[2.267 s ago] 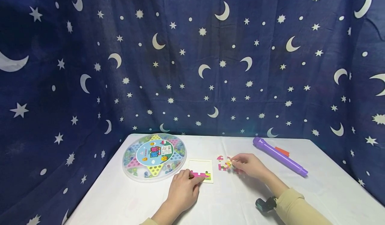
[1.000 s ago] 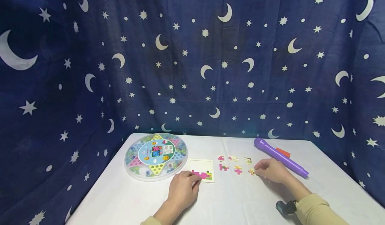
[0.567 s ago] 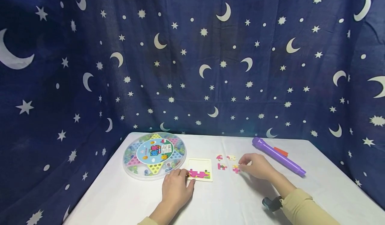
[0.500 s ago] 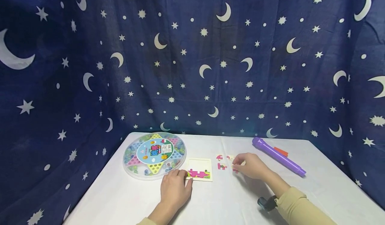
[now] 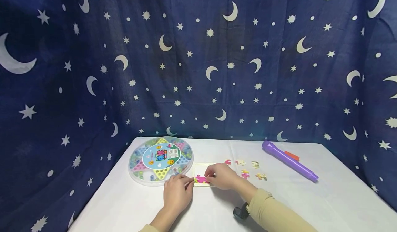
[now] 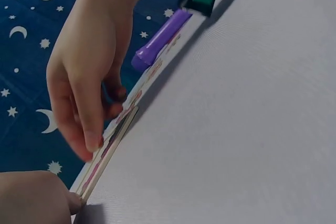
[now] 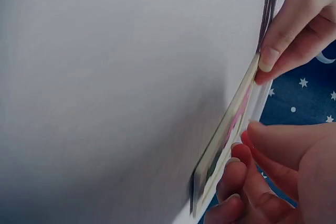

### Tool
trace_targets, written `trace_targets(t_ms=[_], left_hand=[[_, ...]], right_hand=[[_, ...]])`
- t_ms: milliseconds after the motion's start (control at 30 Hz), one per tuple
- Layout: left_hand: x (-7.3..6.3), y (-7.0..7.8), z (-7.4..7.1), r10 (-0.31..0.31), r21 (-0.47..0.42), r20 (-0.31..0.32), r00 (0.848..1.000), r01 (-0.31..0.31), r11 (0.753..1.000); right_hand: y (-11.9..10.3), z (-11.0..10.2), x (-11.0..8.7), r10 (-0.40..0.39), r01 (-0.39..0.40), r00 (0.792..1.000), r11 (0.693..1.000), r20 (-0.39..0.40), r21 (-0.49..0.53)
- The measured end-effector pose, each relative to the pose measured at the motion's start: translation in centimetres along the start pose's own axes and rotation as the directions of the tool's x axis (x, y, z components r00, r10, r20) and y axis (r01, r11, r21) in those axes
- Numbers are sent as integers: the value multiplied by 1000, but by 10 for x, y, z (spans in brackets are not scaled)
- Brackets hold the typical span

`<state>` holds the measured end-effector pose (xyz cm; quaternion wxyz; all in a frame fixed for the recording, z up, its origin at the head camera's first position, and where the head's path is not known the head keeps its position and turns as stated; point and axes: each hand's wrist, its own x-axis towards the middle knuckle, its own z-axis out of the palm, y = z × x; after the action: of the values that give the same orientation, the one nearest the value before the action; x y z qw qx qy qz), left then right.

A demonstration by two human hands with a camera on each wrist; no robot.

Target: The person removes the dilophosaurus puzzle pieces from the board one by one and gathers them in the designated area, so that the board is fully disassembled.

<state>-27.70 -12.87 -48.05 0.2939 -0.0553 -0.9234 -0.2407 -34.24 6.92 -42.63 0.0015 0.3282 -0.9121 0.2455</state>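
In the head view, my left hand (image 5: 177,193) pinches the near left corner of a small cream puzzle tray (image 5: 198,185); the right wrist view shows its thumb and finger on the tray's edge (image 7: 226,129). Pink and green puzzle pieces (image 5: 201,179) fill the tray's near row. My right hand (image 5: 224,177) is over the right part of the tray, fingertips drawn together in a pinch on a puzzle piece that the fingers mostly hide. From the left wrist, the right hand (image 6: 86,77) appears with fingertips pointing down, right at the tray's surface.
Several loose puzzle pieces (image 5: 245,174) lie to the right of the tray. A round Chinese checkers box with marbles (image 5: 161,161) stands at the left, close to the tray. Farther right are a purple toy microphone (image 5: 289,161) and an orange block (image 5: 292,155). A patterned curtain (image 5: 198,70) hangs behind.
My right hand has moved left from the loose pieces to over the tray. Earlier it was touching pieces at the far right. My left hand has shifted left to the tray's corner.
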Motion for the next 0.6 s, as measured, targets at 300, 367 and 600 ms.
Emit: trace_targets(t_ms=[300,367,600], left_hand=[[2,1,2,-50,-49,-11,999,50,998],[2,1,2,-54,-51,-10,999,53,997],[2,2,2,-62,-45,-6,998,62,997]], right_hand=[[-2,8,17,27,-27,1000,1000,11,1],[-4,8,19,12,-12,1000,1000,26,4],[-11,8,23,-18,17,996,1000,92,21]])
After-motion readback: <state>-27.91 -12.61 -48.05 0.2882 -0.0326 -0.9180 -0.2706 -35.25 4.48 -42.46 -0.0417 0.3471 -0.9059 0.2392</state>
